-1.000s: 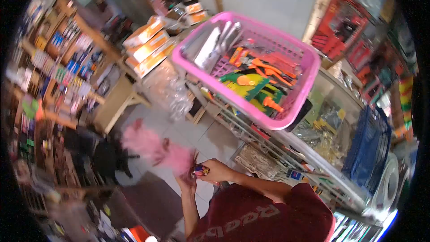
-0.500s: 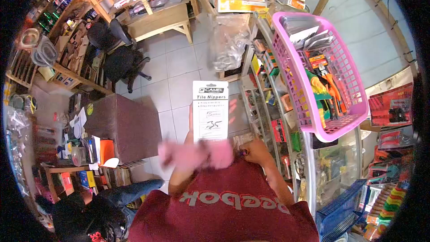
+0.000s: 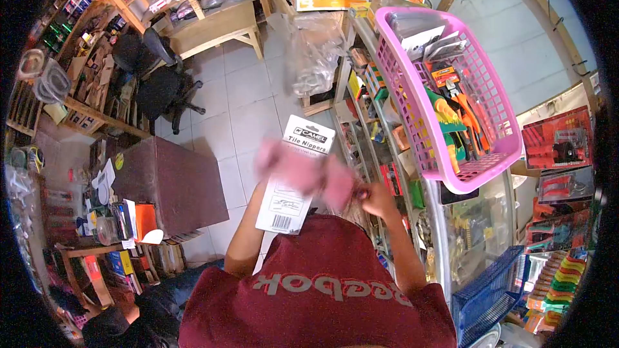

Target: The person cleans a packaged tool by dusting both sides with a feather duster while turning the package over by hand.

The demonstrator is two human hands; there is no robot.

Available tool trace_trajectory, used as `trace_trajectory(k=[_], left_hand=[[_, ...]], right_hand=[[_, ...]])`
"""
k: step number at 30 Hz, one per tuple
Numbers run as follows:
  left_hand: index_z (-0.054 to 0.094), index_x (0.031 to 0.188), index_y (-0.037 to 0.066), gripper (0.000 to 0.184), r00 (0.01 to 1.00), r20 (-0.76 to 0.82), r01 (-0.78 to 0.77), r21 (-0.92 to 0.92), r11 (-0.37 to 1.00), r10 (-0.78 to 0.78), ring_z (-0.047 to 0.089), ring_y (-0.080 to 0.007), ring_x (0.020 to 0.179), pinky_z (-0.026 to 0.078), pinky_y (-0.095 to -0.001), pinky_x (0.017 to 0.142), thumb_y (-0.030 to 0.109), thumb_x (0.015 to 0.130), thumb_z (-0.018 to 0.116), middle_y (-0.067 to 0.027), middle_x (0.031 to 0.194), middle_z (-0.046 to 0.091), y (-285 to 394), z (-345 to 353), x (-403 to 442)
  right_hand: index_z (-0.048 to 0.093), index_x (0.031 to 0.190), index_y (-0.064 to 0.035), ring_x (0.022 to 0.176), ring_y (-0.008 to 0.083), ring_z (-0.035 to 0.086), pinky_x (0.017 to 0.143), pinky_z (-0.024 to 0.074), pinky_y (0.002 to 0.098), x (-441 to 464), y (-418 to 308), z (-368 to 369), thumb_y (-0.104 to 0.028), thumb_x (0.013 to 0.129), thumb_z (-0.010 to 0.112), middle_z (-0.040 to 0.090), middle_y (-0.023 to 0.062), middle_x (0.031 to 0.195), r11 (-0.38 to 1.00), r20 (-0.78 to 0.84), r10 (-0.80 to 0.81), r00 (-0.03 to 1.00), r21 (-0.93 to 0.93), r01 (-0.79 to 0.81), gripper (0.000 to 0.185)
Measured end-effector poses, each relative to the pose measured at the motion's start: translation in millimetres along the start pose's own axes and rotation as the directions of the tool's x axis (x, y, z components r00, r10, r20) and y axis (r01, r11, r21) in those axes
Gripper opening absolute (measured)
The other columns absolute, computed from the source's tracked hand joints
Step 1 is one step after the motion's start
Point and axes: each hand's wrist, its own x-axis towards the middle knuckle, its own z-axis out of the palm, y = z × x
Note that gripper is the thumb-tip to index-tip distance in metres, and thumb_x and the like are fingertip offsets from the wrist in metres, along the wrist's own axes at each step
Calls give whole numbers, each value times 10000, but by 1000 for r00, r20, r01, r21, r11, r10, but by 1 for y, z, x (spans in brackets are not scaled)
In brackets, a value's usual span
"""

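Observation:
A white Tile Nippers packaging card point(image 3: 281, 214) is tilted in front of my chest, its printed side with a barcode facing me. My left forearm point(image 3: 244, 240) reaches up behind it; the hand that supports the card is hidden by the card and a pink cloth. That pink cloth point(image 3: 309, 171), smeared by motion, lies across the middle of the card. My right hand point(image 3: 378, 200) is closed at the cloth's right end, beside the card. Any nippers on the card's far side are out of sight.
On the glass display case at right stands a pink basket point(image 3: 445, 161) with packaged tools. A blue basket point(image 3: 490, 296) is lower right. Carded tools point(image 3: 560, 145) hang at far right. A brown cabinet point(image 3: 184, 180), a black chair point(image 3: 164, 93) and another person's dark clothing point(image 3: 129, 322) are at left.
The card has gone from upright to tilted, its lower end now toward the left and nearer me. The pink cloth and my right hand have moved up, over the card's middle.

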Motion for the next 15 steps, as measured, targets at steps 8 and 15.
trace_trajectory(k=[8, 15], left_hand=[[438, 1284, -1, 584, 996, 85, 39, 27, 999, -41, 639, -319, 940, 569, -449, 730, 451, 915, 414, -217, 1128, 597, 1, -1, -6], [478, 1251, -5, 556, 993, 34, -120, 140, 983, 116, 620, -314, 997, 558, -428, 772, 435, 922, 393, -219, 1154, 585, 13, -39, 4]], right_hand=[[668, 720, -108, 606, 315, 605, 556, 461, 420, 9, 0, -18, -209, 632, 693, 601, 143, 633, 971, 201, -130, 971, -172, 166, 137], [686, 793, -107, 661, 309, 618, 577, 464, 409, 13, -13, -15, -192, 633, 679, 633, 151, 720, 990, 57, -138, 989, -16, 139, 181]])
